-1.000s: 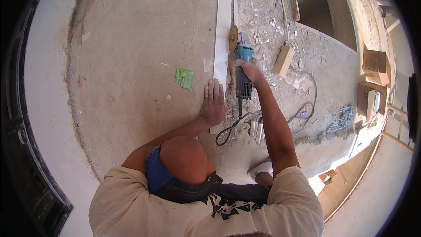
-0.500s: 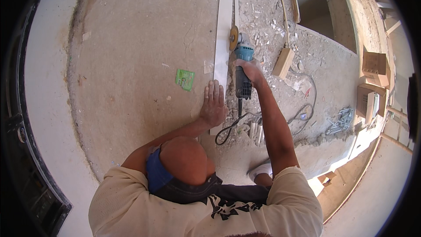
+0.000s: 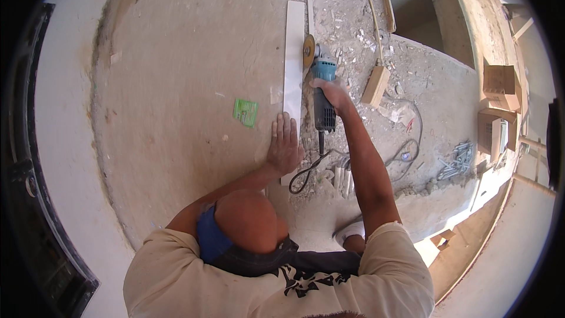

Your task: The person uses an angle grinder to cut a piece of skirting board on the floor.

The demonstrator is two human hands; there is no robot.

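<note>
My right hand (image 3: pixel 331 93) is wrapped around the dark body of a teal-and-black angle grinder (image 3: pixel 324 70). Its round yellowish-brown disc (image 3: pixel 309 51) stands on edge at the right long edge of a narrow white strip (image 3: pixel 293 76); whether it cuts into it I cannot tell. The strip lies lengthwise on the dusty floor. Flat upon its near part rests my left hand (image 3: pixel 285 147), fingers stretched out and pointing away from me. From the grinder's rear, a black cord (image 3: pixel 301 182) loops close by my left hand.
A green packet (image 3: pixel 245 112) lies left of the strip. Rubble, a wooden block (image 3: pixel 375 86) and trailing cord are to the right. Further right are a heap of metal bolts (image 3: pixel 456 161), cardboard boxes (image 3: pixel 500 87) and a rectangular floor opening (image 3: pixel 418 20). A thin pale strip (image 3: pixel 309 0) extends beyond the disc.
The grinder has shifted slightly away from me along the white strip's edge, in my right hand's grip. My left hand stays flat on the strip. The whole view has moved a little.
</note>
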